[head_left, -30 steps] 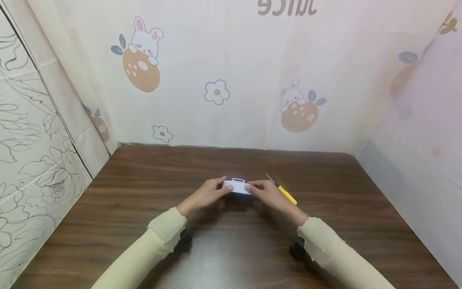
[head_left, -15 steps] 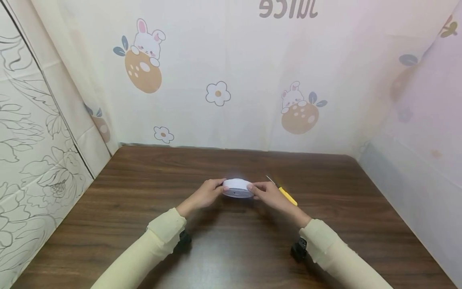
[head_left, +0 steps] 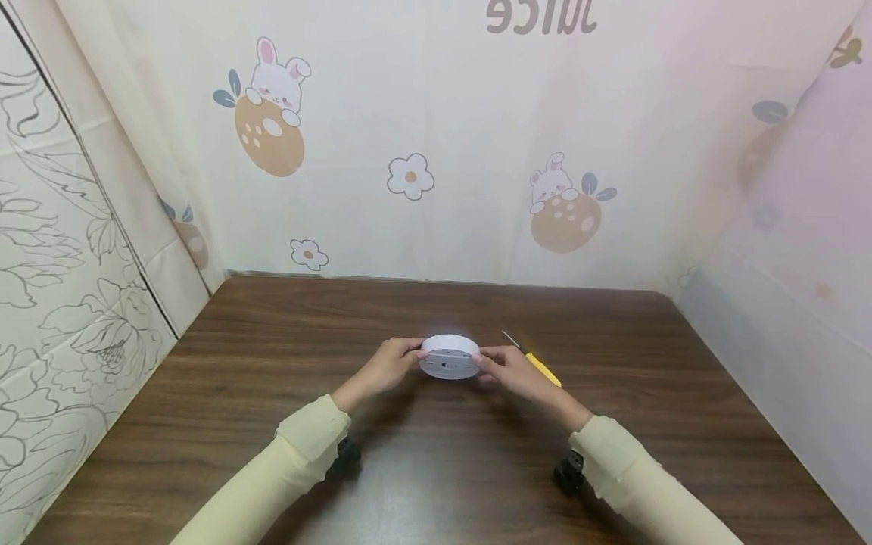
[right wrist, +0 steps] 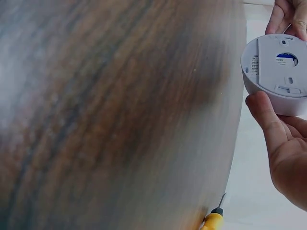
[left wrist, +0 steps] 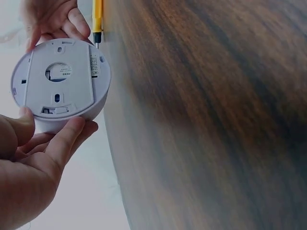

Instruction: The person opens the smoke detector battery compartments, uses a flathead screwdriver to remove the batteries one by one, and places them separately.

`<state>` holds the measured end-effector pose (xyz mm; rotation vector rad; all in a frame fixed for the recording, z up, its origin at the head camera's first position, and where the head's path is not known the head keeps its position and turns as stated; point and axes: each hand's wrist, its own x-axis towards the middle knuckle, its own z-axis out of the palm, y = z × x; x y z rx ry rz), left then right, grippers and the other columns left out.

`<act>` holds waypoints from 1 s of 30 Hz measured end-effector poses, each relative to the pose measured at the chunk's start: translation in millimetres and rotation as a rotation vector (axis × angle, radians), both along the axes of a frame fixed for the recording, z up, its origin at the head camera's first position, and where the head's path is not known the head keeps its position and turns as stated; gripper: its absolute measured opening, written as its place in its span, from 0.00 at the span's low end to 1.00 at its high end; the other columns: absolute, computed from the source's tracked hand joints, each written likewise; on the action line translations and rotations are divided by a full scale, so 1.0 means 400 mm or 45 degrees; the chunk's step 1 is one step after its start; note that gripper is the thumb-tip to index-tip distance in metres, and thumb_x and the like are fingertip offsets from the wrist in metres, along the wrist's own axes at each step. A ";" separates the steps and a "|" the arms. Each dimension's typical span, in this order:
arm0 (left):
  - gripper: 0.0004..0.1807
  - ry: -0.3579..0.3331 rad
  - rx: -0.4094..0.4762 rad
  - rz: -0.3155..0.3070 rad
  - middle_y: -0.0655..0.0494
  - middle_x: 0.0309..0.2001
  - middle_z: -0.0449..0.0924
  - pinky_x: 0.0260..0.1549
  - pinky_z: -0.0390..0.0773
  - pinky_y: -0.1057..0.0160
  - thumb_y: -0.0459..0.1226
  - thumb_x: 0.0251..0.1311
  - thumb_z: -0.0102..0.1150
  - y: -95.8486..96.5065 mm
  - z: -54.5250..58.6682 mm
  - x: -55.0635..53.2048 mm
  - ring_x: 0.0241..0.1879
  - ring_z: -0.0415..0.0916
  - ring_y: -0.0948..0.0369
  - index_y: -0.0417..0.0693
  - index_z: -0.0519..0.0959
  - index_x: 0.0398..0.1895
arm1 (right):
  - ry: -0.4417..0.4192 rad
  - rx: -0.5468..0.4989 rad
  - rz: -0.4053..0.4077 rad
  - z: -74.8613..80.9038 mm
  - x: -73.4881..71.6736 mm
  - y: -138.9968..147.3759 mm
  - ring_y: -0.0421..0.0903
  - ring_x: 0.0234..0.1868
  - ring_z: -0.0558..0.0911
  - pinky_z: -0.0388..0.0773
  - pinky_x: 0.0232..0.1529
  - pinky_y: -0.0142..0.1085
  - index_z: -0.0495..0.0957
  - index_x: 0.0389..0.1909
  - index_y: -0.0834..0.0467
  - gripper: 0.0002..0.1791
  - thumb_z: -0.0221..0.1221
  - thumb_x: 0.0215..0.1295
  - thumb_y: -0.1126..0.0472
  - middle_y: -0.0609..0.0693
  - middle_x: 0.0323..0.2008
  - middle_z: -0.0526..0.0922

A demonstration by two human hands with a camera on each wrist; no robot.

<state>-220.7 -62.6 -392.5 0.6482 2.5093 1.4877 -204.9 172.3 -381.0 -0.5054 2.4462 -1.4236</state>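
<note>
A round white smoke detector is held above the table between both hands. Its flat back, with a mounting plate, faces the head camera and tilts upward. Through the plate's central hole, a label and a blue part show in the right wrist view. My left hand grips the left rim, thumb on the back edge and fingers behind. On the opposite rim, my right hand pinches it with thumb and fingers. Close beyond the right hand lies a screwdriver with a yellow handle and thin metal shaft.
The dark wood-grain table extends around both arms. A pale curtain printed with rabbits and flowers hangs along its far edge. More light cloth borders the right side, and a flower-patterned panel the left.
The smoke detector has turned in the hands: its rim side faced the camera, and now its flat back shows. Both hands stay nearly in place, and the screwdriver has not moved.
</note>
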 end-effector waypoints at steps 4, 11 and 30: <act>0.19 0.008 0.040 0.016 0.38 0.49 0.73 0.42 0.77 0.58 0.33 0.61 0.46 -0.001 -0.005 0.000 0.43 0.75 0.53 0.29 0.68 0.53 | 0.003 -0.029 0.004 -0.005 0.000 0.003 0.57 0.41 0.78 0.73 0.47 0.48 0.65 0.55 0.70 0.26 0.48 0.65 0.53 0.65 0.50 0.72; 0.16 0.039 0.132 0.054 0.36 0.43 0.75 0.38 0.79 0.60 0.28 0.59 0.48 -0.005 -0.011 0.003 0.39 0.77 0.52 0.26 0.71 0.48 | 0.050 -0.032 0.024 -0.046 -0.018 0.018 0.50 0.40 0.80 0.76 0.45 0.44 0.70 0.52 0.68 0.26 0.47 0.65 0.50 0.60 0.46 0.77; 0.15 -0.028 0.202 0.136 0.36 0.41 0.76 0.34 0.80 0.60 0.25 0.56 0.50 -0.002 -0.010 0.019 0.34 0.79 0.53 0.26 0.72 0.47 | -0.130 -0.211 -0.028 -0.040 -0.013 0.011 0.55 0.36 0.80 0.77 0.40 0.48 0.70 0.47 0.73 0.26 0.46 0.65 0.51 0.60 0.33 0.79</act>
